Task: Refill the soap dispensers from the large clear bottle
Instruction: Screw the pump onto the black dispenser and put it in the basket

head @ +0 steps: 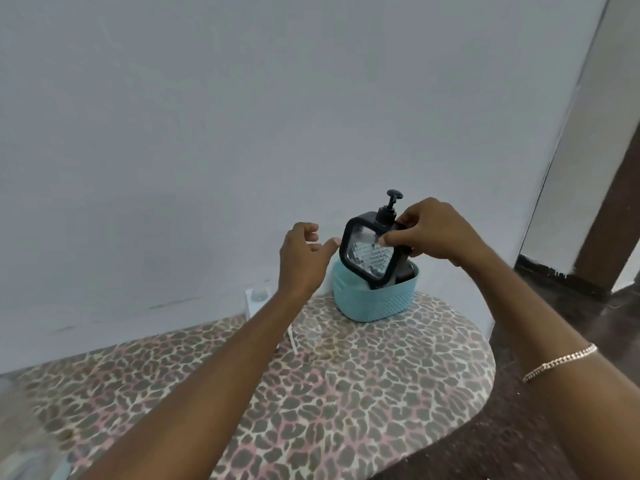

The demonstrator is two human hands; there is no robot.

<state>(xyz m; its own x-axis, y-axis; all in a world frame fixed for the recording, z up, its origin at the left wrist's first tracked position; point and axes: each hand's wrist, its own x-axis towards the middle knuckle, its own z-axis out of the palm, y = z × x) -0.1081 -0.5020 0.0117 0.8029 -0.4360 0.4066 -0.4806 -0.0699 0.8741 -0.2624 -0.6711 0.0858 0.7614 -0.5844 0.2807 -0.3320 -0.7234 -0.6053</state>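
While it leans to the left, half out of a small teal basket (375,304), a black soap dispenser (371,258) is held at the far side of the table, near the wall. It has a black pump (389,208) on top and a square black frame around a clear, bumpy panel. Its lower end is hidden inside the basket. The right hand (433,233) grips the dispenser from the right, with the thumb and fingers curled round its upper edge below the pump. The left hand (301,258) is just beside the frame on the left, holding nothing, its fingers loosely bent and its thumb reaching toward the frame. Whether the thumb touches the frame is hard to tell. A thin chain bracelet (559,362) sits on the right forearm. The basket stands on a rounded table (346,410) covered in a leopard-print cloth. Behind the left forearm, against the pale wall (242,133), is a small clear object (257,299), partly hidden and too faint to name. At the lower left corner, a blurred, see-through shape (24,438) is cut off by the edge. Dark floor (519,427) shows on the right.
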